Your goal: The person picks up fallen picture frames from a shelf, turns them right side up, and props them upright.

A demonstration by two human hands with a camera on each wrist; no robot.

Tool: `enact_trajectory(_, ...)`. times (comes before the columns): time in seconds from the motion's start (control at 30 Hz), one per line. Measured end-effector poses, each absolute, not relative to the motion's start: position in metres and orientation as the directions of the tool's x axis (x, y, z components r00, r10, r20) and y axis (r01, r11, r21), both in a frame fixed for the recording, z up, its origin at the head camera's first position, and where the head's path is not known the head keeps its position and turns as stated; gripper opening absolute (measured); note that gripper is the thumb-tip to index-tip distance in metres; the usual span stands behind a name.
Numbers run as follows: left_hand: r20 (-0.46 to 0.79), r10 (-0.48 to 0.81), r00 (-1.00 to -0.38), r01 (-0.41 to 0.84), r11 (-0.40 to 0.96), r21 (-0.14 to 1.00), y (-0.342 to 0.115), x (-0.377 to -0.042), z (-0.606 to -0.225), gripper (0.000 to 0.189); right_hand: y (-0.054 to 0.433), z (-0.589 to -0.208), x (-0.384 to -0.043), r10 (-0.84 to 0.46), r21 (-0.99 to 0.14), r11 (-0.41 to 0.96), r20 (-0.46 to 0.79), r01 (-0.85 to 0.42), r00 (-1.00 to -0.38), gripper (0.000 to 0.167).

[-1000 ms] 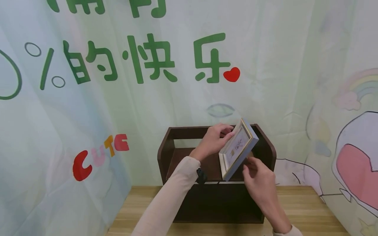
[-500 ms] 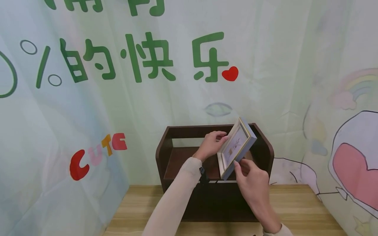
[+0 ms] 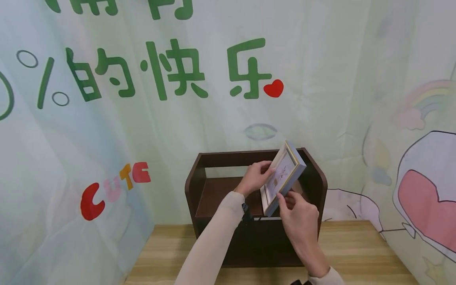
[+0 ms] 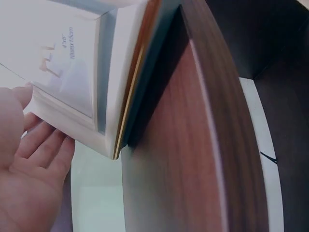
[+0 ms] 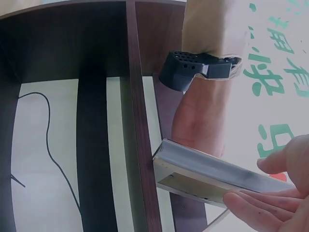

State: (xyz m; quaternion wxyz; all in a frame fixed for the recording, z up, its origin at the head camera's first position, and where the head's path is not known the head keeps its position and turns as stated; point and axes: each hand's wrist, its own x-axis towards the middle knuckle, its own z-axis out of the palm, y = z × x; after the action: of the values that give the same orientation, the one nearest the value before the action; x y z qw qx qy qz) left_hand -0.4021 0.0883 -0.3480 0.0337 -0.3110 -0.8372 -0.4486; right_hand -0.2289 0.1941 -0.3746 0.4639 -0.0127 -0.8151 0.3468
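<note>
A picture frame [image 3: 283, 176] with a cream front border, gold trim and blue-grey sides tilts over the upper board of a dark brown desktop shelf [image 3: 221, 194]. Its lower corner is right at that board's front edge. My left hand [image 3: 253, 178] holds the frame's left side, thumb at the front and fingers behind. My right hand [image 3: 301, 215] pinches its lower right side, thumb on the outer edge and fingers underneath. Inside the frame, the left wrist view shows a printed insert [image 4: 58, 63] with size markings. From the right wrist, the blue-grey side [image 5: 207, 166] faces the camera.
The shelf stands on a wood-grain table [image 3: 171, 245] against a printed curtain [image 3: 313, 79]. Raised side panels [image 3: 318, 186] and a back rail [image 3: 228, 159] bound its upper board. A thin black cable [image 5: 48, 135] hangs behind the lower opening. A black camera [image 5: 181, 70] sits on the left wrist.
My right hand has moved up and left, its thumb now on the frame's lower side. My left hand has slid slightly down the frame's left side. The frame stays tilted.
</note>
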Motion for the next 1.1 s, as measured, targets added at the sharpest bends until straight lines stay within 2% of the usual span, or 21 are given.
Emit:
enact_trajectory(0.3,0.348,0.466,-0.813,0.545,0.398,0.738,0.087,-0.403,-0.352,0.04,0.19,-0.375,-0.233,0.332,-0.544,0.785,0.773,-0.295,-0.541,0.026)
enact_trajectory(0.77,0.339,0.445,-0.829,0.525,0.411,0.745,0.084,-0.403,-0.347,0.041,0.195,-0.365,-0.232,0.344,-0.58,0.769,0.731,-0.27,-0.59,0.022)
enact_trajectory(1.1,0.341,0.43,-0.836,0.516,0.405,0.755,0.075,-0.402,-0.35,0.037,0.208,-0.367,-0.236,0.352,-0.578,0.774,0.732,-0.258,-0.583,0.022)
